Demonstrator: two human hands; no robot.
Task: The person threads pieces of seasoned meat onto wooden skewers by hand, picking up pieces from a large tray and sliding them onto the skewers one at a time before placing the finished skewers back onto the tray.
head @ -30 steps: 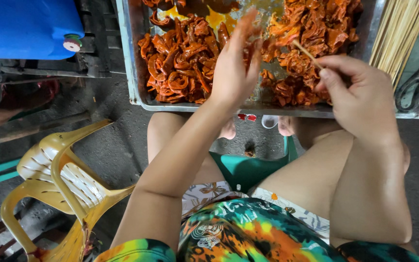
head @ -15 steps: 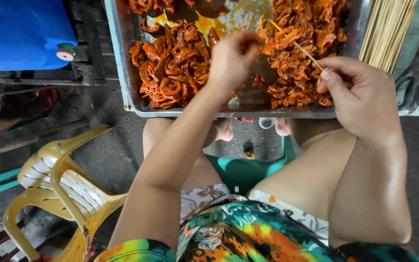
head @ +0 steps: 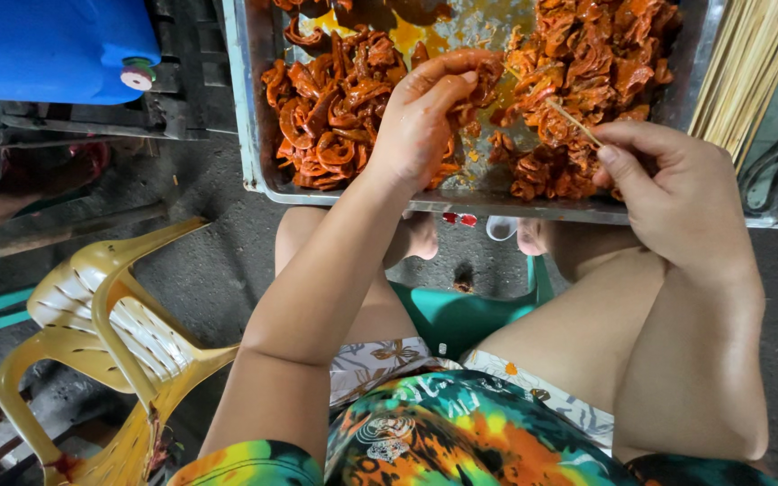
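step: threading meat onto skewer | left hand [head: 420, 121] pinching meat piece [head: 483, 76] over tray [head: 249, 135] | right hand [head: 677, 193] grip clamped on skewer [head: 574, 121] | next, I'd guess: line meat up with tip

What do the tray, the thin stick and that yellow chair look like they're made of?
Tray: probably metal, given its grey, dull sheen and thin rolled rim. Stick in the right hand: pale and matte, likely bamboo or wood. Yellow chair: moulded plastic, glossy, with slotted seat.

Both hands reach forward, left [head: 425, 117] curled, right [head: 677, 193] pinched shut.
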